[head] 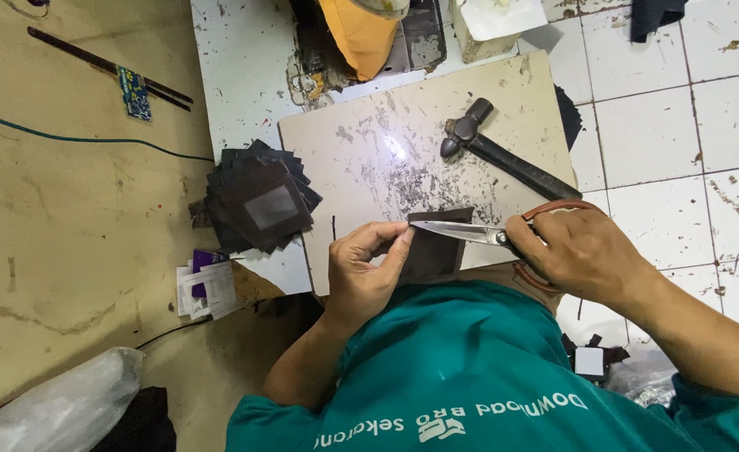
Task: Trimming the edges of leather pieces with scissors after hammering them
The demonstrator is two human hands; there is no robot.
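My left hand pinches a dark brown leather piece by its left edge, holding it over the near edge of a beige work slab. My right hand grips large scissors by their reddish-brown handles. The steel blades point left and lie across the top edge of the leather piece, their tip close to my left fingertips.
A black hammer lies on the slab at the right. A fanned stack of dark leather squares sits to the slab's left, with small paper cards below it. White floor tiles lie to the right. A plastic bag is at bottom left.
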